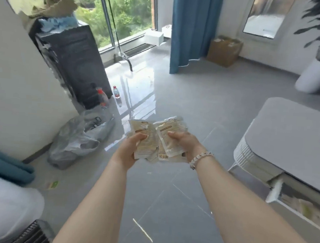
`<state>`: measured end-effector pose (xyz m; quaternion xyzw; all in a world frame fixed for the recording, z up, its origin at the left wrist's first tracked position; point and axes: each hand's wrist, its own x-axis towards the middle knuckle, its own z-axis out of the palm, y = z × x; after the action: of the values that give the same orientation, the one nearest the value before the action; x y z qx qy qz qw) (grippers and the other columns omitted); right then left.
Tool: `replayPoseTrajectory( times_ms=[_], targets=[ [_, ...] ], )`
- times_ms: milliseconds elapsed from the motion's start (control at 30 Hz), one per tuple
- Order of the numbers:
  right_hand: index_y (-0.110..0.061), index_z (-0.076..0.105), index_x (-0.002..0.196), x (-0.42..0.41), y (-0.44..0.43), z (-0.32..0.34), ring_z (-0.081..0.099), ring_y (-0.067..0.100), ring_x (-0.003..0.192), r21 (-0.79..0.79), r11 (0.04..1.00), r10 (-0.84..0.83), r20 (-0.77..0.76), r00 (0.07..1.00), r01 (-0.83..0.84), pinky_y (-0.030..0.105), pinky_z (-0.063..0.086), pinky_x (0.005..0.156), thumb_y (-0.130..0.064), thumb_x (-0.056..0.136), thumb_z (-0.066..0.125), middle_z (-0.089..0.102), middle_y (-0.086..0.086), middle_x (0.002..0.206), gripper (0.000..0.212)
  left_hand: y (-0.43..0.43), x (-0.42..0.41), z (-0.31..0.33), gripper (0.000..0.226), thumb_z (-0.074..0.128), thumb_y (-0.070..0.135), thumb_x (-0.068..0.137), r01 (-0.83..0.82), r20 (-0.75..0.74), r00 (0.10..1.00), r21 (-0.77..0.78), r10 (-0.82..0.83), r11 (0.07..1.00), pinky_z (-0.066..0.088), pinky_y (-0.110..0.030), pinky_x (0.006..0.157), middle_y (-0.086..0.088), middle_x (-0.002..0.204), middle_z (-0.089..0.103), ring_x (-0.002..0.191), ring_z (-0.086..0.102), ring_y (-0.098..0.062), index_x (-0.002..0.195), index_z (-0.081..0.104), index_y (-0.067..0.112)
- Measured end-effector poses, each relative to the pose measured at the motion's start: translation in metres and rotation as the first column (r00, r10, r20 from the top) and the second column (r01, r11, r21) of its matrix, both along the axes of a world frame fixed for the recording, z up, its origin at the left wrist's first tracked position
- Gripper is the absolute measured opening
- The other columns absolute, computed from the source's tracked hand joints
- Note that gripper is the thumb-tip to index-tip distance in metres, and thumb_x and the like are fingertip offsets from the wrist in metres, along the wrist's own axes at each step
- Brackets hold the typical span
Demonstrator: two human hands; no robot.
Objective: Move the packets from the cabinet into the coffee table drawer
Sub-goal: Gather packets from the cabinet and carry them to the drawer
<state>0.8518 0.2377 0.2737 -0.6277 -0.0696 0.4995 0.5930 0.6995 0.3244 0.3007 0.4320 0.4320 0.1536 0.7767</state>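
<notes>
Several pale, cream-coloured packets (154,132) are fanned out in front of me above the grey floor. My left hand (130,147) grips the left part of the bundle, thumb on top. My right hand (184,142), with a bead bracelet on the wrist, grips the right part. The white coffee table (296,136) stands at the right. Its drawer (300,203) is pulled open at the lower right, with pale packets blurred inside. The cabinet is not clearly in view.
A clear plastic bag (77,139) lies on the floor at the left, with bottles (101,97) beside a dark appliance (71,64). A white wall corner stands left. A blue curtain (193,30), a cardboard box (224,49) and a white planter (316,76) are farther back.
</notes>
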Motion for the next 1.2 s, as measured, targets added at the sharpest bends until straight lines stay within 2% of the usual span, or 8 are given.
replayPoseTrajectory(
  times_ms=[167, 267, 367, 633, 900, 967, 1100, 1200],
  targets=[
    [-0.004, 0.068, 0.11, 0.057, -0.068, -0.003, 0.068, 0.027, 0.094, -0.011, 0.978, -0.209, 0.016, 0.978, 0.209, 0.037, 0.056, 0.082, -0.016, 0.079, 0.073, 0.071, 0.011, 0.107, 0.033, -0.04, 0.086, 0.001, 0.017, 0.044, 0.007, 0.095, 0.2, 0.012, 0.98, 0.001, -0.2, 0.98, 0.053, -0.019, 0.048, -0.004, 0.086, 0.063, 0.07, 0.063, -0.016, 0.091, 0.058, 0.016],
    [-0.004, 0.067, 0.111, 0.078, -0.109, -0.009, 0.067, 0.021, 0.087, -0.039, 0.944, -0.327, 0.031, 0.945, 0.328, 0.026, 0.054, 0.07, -0.017, 0.08, 0.072, 0.07, 0.01, 0.107, 0.034, -0.067, 0.122, -0.005, 0.017, 0.044, 0.005, 0.094, 0.313, 0.018, 0.95, -0.017, -0.313, 0.95, 0.053, -0.021, 0.045, -0.006, 0.088, 0.061, 0.073, 0.061, -0.019, 0.092, 0.058, 0.015],
    [-0.003, 0.065, 0.113, 0.091, -0.141, -0.02, 0.066, 0.02, 0.092, -0.079, 0.894, -0.441, 0.025, 0.897, 0.442, 0.024, 0.051, 0.069, -0.021, 0.078, 0.074, 0.07, 0.008, 0.109, 0.039, -0.085, 0.152, -0.014, 0.014, 0.047, 0.007, 0.094, 0.427, -0.008, 0.904, -0.043, -0.428, 0.903, 0.051, -0.021, 0.043, -0.006, 0.088, 0.061, 0.069, 0.064, -0.018, 0.094, 0.058, 0.015],
    [-0.009, 0.066, 0.114, 0.129, -0.186, -0.036, 0.062, 0.023, 0.106, -0.135, 0.736, -0.661, 0.07, 0.748, 0.663, 0.037, 0.045, 0.098, -0.036, 0.065, 0.078, 0.068, 0.004, 0.11, 0.057, -0.109, 0.234, -0.023, 0.016, 0.046, 0.006, 0.092, 0.682, 0.012, 0.732, -0.016, -0.682, 0.731, 0.052, -0.025, 0.048, -0.004, 0.082, 0.066, 0.072, 0.065, -0.019, 0.1, 0.059, 0.013],
    [-0.013, 0.068, 0.112, 0.166, -0.216, -0.031, 0.062, 0.021, 0.107, -0.132, 0.546, -0.825, 0.087, 0.558, 0.827, 0.04, 0.046, 0.099, -0.038, 0.066, 0.078, 0.068, 0.003, 0.112, 0.053, -0.131, 0.321, -0.029, 0.015, 0.051, 0.01, 0.091, 0.837, -0.016, 0.547, -0.014, -0.837, 0.547, 0.053, -0.031, 0.063, -0.007, 0.091, 0.065, 0.08, 0.064, -0.023, 0.101, 0.061, 0.016],
    [-0.014, 0.069, 0.11, 0.169, -0.228, -0.029, 0.064, 0.019, 0.103, -0.127, 0.491, -0.86, 0.087, 0.503, 0.862, 0.038, 0.048, 0.096, -0.038, 0.067, 0.077, 0.07, 0.001, 0.108, 0.05, -0.145, 0.337, -0.03, 0.015, 0.051, 0.011, 0.09, 0.874, -0.036, 0.485, -0.018, -0.874, 0.486, 0.052, -0.03, 0.061, -0.006, 0.088, 0.066, 0.076, 0.065, -0.021, 0.101, 0.061, 0.016],
    [-0.015, 0.069, 0.104, 0.167, -0.26, -0.025, 0.063, 0.013, 0.091, -0.107, 0.362, -0.926, 0.073, 0.37, 0.926, 0.025, 0.046, 0.071, -0.028, 0.08, 0.071, 0.07, -0.003, 0.099, 0.027, -0.182, 0.365, -0.031, 0.011, 0.051, 0.012, 0.09, 0.935, -0.041, 0.352, -0.026, -0.935, 0.354, 0.041, -0.03, 0.06, -0.003, 0.073, 0.07, 0.061, 0.067, -0.019, 0.095, 0.062, 0.015],
    [-0.013, 0.068, 0.106, 0.163, -0.286, -0.025, 0.065, 0.012, 0.087, -0.094, 0.241, -0.969, 0.041, 0.246, 0.966, 0.023, 0.046, 0.063, -0.024, 0.08, 0.071, 0.071, -0.002, 0.095, 0.028, -0.215, 0.38, -0.036, 0.014, 0.053, 0.014, 0.089, 0.954, -0.057, 0.29, -0.057, -0.955, 0.293, 0.049, -0.026, 0.055, -0.005, 0.082, 0.069, 0.068, 0.066, -0.019, 0.1, 0.061, 0.014]
  ],
)
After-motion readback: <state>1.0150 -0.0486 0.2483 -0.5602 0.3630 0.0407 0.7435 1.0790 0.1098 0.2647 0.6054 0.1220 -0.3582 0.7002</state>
